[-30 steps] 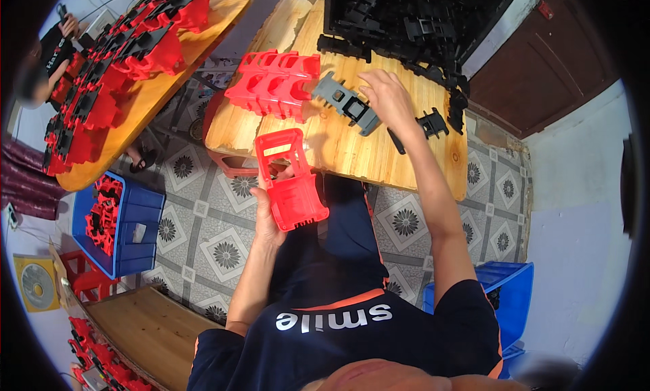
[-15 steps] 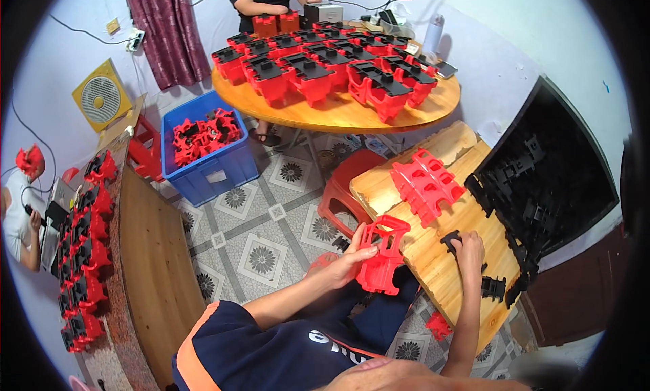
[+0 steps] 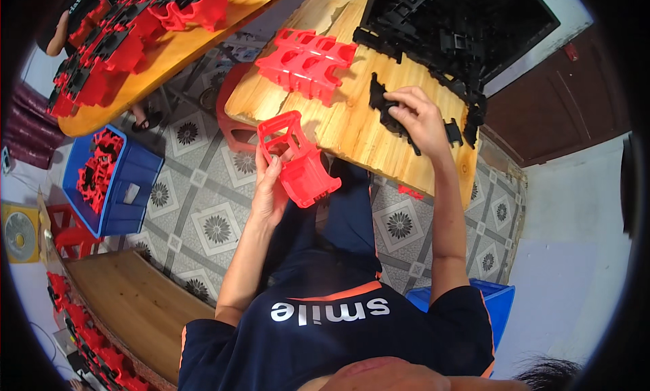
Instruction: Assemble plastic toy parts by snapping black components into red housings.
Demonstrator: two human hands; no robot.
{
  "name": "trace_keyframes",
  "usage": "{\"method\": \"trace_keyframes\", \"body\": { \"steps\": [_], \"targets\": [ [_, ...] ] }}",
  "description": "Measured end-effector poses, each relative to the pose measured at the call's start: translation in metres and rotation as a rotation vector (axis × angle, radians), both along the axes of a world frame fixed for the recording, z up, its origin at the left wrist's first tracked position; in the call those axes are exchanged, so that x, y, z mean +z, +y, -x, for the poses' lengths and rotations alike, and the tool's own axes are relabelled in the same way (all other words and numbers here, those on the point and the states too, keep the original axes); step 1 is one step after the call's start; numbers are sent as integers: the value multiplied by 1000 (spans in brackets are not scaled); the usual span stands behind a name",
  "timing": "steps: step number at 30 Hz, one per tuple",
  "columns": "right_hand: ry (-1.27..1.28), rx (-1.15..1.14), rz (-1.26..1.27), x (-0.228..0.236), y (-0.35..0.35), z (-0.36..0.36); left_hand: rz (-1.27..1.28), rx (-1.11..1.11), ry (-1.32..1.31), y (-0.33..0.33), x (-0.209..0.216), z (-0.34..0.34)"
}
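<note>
My left hand [image 3: 268, 191] grips a red plastic frame [image 3: 310, 179] with open windows, held tilted just off the near edge of the wooden table [image 3: 359, 137]. My right hand [image 3: 421, 119] is over that table, its fingers pinching a dark molded black plastic part [image 3: 388, 119]. Part of the black piece is hidden behind my fingers. Beyond my left hand, red plastic frames [image 3: 306, 67] stand side by side on the tabletop.
A large black tray [image 3: 521, 29] with black parts inside is at the far right, with more black parts [image 3: 467, 96] along its edge. Left are a round table [image 3: 84, 125] of red-and-black assemblies, a blue crate [image 3: 128, 201], a red stool [image 3: 233, 110] and another person [image 3: 57, 35].
The view has swung to the right, so the wooden table now sits nearer the middle. My right hand has taken hold of the black part; my left still holds the red frame.
</note>
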State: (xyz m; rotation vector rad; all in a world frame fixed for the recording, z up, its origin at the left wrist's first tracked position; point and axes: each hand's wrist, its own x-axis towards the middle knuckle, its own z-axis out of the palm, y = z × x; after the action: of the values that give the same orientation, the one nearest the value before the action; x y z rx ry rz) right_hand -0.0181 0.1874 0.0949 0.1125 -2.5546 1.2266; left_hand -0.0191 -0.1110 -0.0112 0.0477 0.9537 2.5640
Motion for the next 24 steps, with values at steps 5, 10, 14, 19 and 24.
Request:
{"method": "trace_keyframes", "body": {
  "steps": [5, 10, 14, 19, 24],
  "targets": [
    [159, 71, -31, 10, -31, -35, 21, -44, 51, 8, 6, -1],
    [165, 44, 1, 16, -62, -47, 14, 11, 17, 2, 8, -4],
    [153, 90, -37, 20, -94, -45, -11, 15, 62, 6, 7, -2],
    [505, 129, -413, 0, -117, -32, 18, -26, 123, 4, 17, -8],
    [533, 142, -514, -6, -128, -31, 46, -53, 162, -2, 21, -10]
  ]
}}
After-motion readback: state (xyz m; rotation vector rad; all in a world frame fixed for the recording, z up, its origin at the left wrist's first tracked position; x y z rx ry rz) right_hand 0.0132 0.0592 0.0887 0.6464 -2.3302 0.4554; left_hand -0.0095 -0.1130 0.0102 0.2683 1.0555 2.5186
